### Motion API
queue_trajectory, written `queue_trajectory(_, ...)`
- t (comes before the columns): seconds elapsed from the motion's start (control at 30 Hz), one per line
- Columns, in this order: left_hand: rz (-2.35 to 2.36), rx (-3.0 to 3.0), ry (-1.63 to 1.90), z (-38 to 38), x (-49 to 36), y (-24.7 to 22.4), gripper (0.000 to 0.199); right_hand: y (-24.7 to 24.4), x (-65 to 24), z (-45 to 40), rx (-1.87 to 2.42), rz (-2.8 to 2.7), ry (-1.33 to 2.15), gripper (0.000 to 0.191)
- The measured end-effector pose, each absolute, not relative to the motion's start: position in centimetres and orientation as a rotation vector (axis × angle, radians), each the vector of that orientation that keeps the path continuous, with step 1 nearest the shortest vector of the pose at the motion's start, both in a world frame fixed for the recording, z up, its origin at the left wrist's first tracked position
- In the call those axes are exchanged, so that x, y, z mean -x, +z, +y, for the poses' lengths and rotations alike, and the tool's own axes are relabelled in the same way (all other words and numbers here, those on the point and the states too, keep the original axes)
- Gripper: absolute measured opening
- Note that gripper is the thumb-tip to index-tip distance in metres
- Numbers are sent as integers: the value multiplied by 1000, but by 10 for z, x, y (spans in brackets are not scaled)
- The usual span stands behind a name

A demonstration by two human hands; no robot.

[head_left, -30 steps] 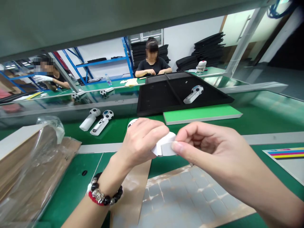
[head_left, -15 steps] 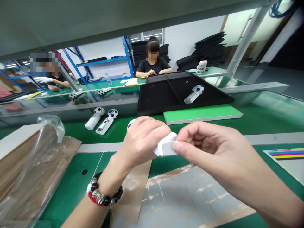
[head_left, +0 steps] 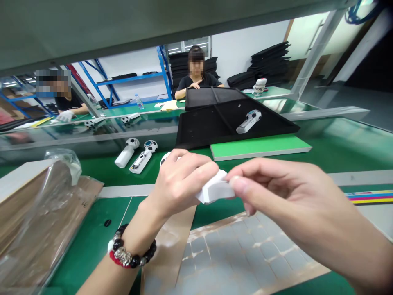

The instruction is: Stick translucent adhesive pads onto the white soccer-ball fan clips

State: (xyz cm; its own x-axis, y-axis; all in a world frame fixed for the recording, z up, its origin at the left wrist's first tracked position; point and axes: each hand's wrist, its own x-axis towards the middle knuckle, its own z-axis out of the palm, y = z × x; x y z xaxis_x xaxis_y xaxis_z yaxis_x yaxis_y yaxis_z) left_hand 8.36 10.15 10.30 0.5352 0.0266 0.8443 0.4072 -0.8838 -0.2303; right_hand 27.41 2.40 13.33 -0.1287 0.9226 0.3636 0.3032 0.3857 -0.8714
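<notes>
My left hand (head_left: 181, 178) is wrapped round a white handheld device (head_left: 216, 189), its handle end pointing right. Part of the round black-and-white football-patterned head (head_left: 166, 157) shows behind my knuckles; the rest is covered by the hand. My right hand (head_left: 270, 192) has thumb and forefinger closed on the right end of that handle. Whether a thin piece lies between those fingertips cannot be made out. Beyond my left hand lie two similar devices on the green surface: one with a closed handle (head_left: 125, 156), the other with an open handle (head_left: 140, 162) showing inner parts.
Below my hands lies a grey gridded sheet (head_left: 233, 254) with brown edges. Plastic-wrapped brown boards (head_left: 46, 213) are at left. A green-topped board (head_left: 260, 146) and black trays (head_left: 208, 125) stand beyond, with another device (head_left: 249, 121) on a tray. Two co-workers sit across.
My right thumb and forefinger have shifted slightly right along the handle end, which has tilted a little. Across the table, a black tray has risen before one co-worker; the other's gloved hand has lowered.
</notes>
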Motion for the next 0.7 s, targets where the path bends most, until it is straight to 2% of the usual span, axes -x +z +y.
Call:
queue_trajectory(0.1, -343, 2354, -1320, 102, -80, 105, 19, 137, -285, 25, 1258, -1604, 390, 21)
queue_trajectory(0.17, -349, 2343, -1386, 100, -79, 106, 27, 137, -286, 25, 1285, -1561, 267, 22)
queue_trajectory(0.43, -300, 2176, -1665, 92, -91, 101, 19, 127, -257, 25, 895, -1843, 797, 23)
queue_trajectory(0.5, -279, 2212, -1634, 92, -92, 100, 20, 126, -258, 27, 854, -1853, 861, 32)
queue_trajectory(0.6, -299, 2303, -1549, 92, -91, 99, 30, 125, -263, 31, 828, -1921, 899, 23)
queue_trajectory(0.7, -360, 2458, -1458, 92, -90, 99, 47, 123, -266, 32, 955, -2029, 804, 28)
